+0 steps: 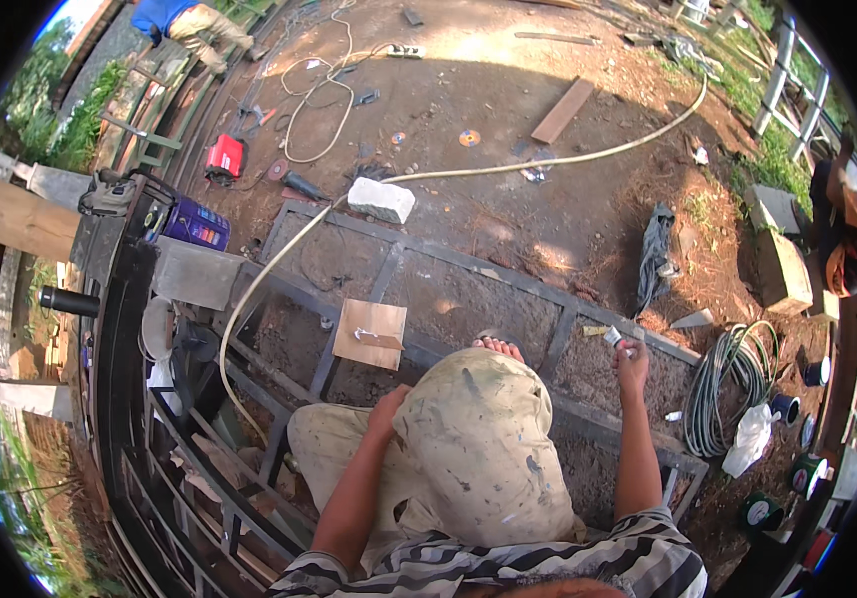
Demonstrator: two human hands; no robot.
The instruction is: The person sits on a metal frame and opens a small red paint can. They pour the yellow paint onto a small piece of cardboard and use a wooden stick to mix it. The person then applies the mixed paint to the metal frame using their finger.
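My right hand (632,365) is closed around a small paintbrush (612,336) with a pale handle part and a yellowish tip. The brush is beside a bar of the grey metal frame (556,339), which lies low over the dirt in front of me. I cannot tell whether its tip touches the bar. My left hand (386,409) rests against my bent leg in stained beige trousers (483,439); its fingers are mostly hidden. Just beyond it, a square wooden board (370,334) lies on the frame, with a small white smear or object on top.
A yellowish hose (568,152) curves across frame and ground past a white block (381,200). Coiled cable (732,394) and paint cans (762,513) stand right. At left are black metal rails (189,439), a purple bucket (197,223) and a red machine (225,158). Another person (194,28) bends far left.
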